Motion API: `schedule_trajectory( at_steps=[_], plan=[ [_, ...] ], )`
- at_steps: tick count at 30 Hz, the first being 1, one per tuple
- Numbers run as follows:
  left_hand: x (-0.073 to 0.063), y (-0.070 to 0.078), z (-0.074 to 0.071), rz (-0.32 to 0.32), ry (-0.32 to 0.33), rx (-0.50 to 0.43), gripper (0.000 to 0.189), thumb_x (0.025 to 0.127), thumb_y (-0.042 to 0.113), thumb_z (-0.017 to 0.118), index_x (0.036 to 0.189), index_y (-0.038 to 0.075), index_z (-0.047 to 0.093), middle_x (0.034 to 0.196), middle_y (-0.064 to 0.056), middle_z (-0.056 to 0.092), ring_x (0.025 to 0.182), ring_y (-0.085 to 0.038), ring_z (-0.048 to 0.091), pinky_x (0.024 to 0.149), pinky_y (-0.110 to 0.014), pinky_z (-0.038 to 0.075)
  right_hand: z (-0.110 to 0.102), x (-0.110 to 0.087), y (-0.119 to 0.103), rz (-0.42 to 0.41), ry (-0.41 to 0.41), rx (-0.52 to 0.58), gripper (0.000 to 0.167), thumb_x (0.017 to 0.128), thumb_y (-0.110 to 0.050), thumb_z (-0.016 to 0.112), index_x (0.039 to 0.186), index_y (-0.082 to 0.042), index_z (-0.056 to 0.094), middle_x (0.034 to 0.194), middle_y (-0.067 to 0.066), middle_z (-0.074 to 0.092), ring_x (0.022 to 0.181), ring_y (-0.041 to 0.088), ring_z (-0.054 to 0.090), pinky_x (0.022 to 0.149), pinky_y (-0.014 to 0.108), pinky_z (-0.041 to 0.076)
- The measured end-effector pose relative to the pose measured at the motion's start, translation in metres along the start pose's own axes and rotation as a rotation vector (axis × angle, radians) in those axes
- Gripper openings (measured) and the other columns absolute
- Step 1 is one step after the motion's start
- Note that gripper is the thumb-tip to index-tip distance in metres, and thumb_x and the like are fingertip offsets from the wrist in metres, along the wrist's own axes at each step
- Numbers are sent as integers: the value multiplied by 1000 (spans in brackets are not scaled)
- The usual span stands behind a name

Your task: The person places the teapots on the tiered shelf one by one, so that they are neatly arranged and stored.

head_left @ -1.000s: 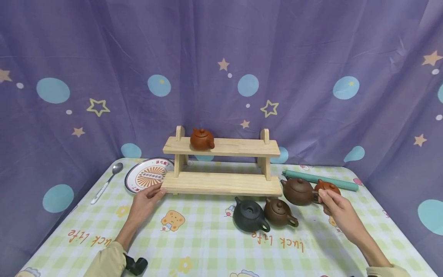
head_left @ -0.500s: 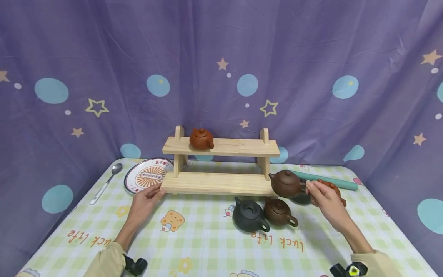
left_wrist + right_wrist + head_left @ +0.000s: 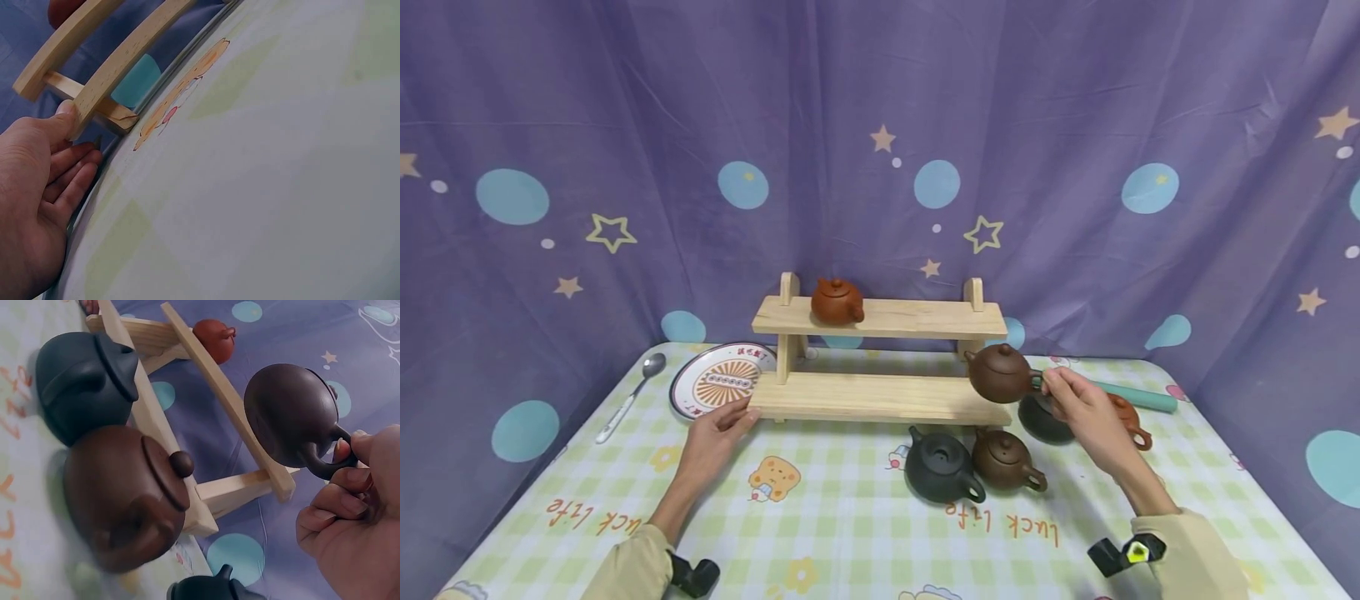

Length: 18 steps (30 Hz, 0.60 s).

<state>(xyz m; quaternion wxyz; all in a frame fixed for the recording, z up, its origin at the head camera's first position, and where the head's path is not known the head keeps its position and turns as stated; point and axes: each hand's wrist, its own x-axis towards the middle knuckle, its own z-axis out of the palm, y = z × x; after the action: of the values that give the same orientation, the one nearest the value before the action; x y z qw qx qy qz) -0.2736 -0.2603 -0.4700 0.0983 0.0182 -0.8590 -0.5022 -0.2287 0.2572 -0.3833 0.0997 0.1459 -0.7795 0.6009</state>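
Observation:
My right hand (image 3: pixel 1086 415) pinches the handle of a dark brown teapot (image 3: pixel 1001 373) and holds it in the air beside the right end of a two-tier wooden shelf (image 3: pixel 880 395). In the right wrist view, thumb and fingers curl round the handle of this brown teapot (image 3: pixel 289 415). My left hand (image 3: pixel 715 440) grips the left end of the lower board, thumb on top, as the left wrist view shows at the board's end (image 3: pixel 84 112). An orange-brown teapot (image 3: pixel 837 302) stands on the upper board, left of its middle.
In front of the shelf sit a black teapot (image 3: pixel 942 467) and a smaller brown teapot (image 3: pixel 1006 460). Right of it are another black teapot (image 3: pixel 1043 419), an orange-brown teapot (image 3: pixel 1129 417) and a green roll (image 3: pixel 1138 397). A plate (image 3: pixel 688 383) and spoon (image 3: pixel 632 396) lie left.
My right hand has lifted the dark brown teapot from the table and carried it left and up to the shelf's right end, uncovering a black teapot. My left hand has stayed put.

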Motion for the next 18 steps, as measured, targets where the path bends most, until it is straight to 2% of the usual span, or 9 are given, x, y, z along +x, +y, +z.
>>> schedule_trajectory(
  at_steps=[4, 9, 11, 15, 18],
  plan=[
    [0, 0, 0, 6, -1, 2, 55, 104, 30, 67, 143, -5, 54, 129, -24, 67, 119, -37, 66, 109, -47, 46, 5, 8, -1, -17, 4, 47, 35, 114, -23, 43, 94, 5, 51, 63, -5, 30, 55, 9, 24, 50, 35, 22],
    [0, -1, 0, 1, -1, 0, 56, 104, 33, 67, 143, -4, 55, 129, -24, 67, 118, -35, 66, 108, -45, 48, 12, 16, -3, 3, 18, 84, 38, 113, -26, 45, 93, 6, 51, 63, -5, 31, 54, 9, 25, 49, 33, 22],
    [0, 0, 0, 0, -1, -1, 57, 104, 35, 67, 144, -4, 55, 130, -24, 67, 119, -35, 66, 107, -45, 48, 14, 19, -5, 12, 20, 104, 41, 113, -26, 46, 94, 10, 49, 63, -4, 31, 54, 10, 24, 49, 34, 21],
    [0, 0, 0, -1, -4, -2, 57, 104, 35, 66, 144, -4, 55, 130, -23, 67, 119, -35, 66, 108, -45, 47, 18, 25, -7, 18, 13, 103, 45, 113, -26, 46, 96, 15, 47, 62, -4, 30, 53, 10, 24, 48, 34, 21],
    [0, -1, 0, 5, -4, -5, 57, 104, 34, 66, 144, -4, 54, 129, -23, 68, 119, -36, 66, 109, -46, 46, 20, 30, -7, 7, 8, 84, 44, 113, -26, 45, 96, 14, 49, 62, -5, 30, 53, 9, 25, 48, 32, 21]
  ],
)
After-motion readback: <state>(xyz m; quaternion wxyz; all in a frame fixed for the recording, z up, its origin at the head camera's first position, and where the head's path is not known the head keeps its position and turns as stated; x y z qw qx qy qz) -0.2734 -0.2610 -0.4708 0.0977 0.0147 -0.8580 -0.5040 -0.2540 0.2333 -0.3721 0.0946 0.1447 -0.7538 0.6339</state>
